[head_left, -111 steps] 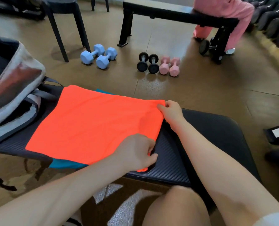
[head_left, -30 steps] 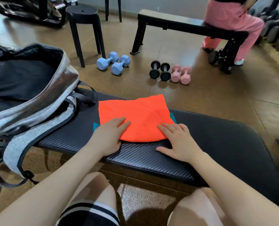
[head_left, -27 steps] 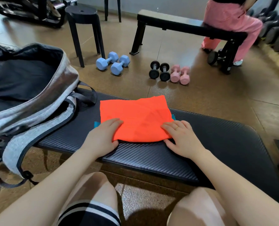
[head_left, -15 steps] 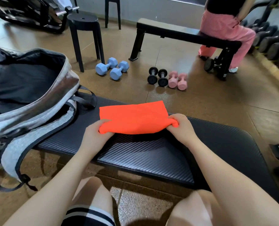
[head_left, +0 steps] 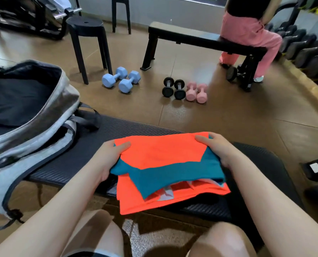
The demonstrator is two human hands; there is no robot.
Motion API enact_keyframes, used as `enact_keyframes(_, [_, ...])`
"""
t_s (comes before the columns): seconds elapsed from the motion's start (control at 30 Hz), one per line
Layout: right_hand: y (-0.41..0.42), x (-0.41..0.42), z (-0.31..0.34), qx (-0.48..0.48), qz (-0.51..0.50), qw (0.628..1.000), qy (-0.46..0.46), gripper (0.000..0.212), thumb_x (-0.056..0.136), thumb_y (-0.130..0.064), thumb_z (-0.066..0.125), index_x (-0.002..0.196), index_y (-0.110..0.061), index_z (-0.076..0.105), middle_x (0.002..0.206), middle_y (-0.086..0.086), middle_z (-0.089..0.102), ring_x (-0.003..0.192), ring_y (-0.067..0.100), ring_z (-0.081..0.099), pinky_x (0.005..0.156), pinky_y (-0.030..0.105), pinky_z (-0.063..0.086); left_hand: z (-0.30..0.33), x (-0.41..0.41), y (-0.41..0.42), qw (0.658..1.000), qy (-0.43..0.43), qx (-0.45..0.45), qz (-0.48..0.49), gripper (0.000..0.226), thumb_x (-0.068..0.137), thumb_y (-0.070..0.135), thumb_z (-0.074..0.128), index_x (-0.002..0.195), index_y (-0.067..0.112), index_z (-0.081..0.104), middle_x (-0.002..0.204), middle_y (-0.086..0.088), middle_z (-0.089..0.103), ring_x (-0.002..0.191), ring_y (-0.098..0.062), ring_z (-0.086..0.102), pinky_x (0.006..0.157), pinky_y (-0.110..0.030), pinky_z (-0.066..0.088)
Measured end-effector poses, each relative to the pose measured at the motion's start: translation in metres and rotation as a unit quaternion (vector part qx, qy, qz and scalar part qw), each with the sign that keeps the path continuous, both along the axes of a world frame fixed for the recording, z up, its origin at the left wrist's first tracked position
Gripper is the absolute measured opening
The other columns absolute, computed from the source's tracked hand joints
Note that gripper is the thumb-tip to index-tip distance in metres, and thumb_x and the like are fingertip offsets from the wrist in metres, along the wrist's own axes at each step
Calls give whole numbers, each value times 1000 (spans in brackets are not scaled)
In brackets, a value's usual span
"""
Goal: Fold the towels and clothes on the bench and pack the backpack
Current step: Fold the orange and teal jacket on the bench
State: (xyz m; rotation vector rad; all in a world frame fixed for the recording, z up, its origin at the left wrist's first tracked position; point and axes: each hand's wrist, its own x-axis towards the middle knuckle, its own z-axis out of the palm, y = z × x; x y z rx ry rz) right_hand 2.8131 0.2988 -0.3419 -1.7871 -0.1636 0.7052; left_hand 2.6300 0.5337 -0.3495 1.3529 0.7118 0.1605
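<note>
Right now you have the folded stack lifted just above the worktop, your left hand gripping its left edge with the thumb on top and your right hand gripping the right edge the same way, fingers curled underneath. Orange cloth makes up most of the bundle, with a teal layer showing across the near side and a paler piece peeking out between the lower layers. Your grip holds only the two far sides, so the near edge droops toward your knees; from there the lower layers could slide out or the fold could fan open if you tilt it further. The backpack sits open at the left end of the worktop, near the stack but apart from it, its mouth facing you. Carrying the bundle across, a loose corner might catch on the bag's rim or its dangling strap and undo the fold, so keep it level and squeeze the layers together. No brand or writing can be read on the cloth or the bag; a white label on a dark object at the far right is too blurred to read.
</note>
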Motion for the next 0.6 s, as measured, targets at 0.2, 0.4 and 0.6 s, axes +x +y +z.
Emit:
enact_keyframes(0.2, [23,15,-29,-139,-67,976,-153,36,84,-37,64,104,-7,63,100,7,65,92,21,60,73,31,44,-19,27,-3,917,135,373,45,36,88,24,58,116,3,51,118,-18,57,112,-32,52,89,-37,39])
enact_keyframes(0.4, [6,-12,-25,-172,-13,977,-124,29,82,-31,66,97,-6,64,94,7,68,87,22,65,80,41,52,-25,29,-51,730,-31,637,-248,74,78,57,34,133,9,47,146,-18,36,135,-38,31,110,-47,23])
enact_keyframes(0.6, [10,-31,-5,-104,-20,994,-35,21,83,-9,65,103,-5,62,103,13,69,87,21,66,80,36,55,-49,30,-66,665,63,661,-343,94,63,75,3,147,34,1,157,1,-5,145,-21,-4,115,-35,-4])
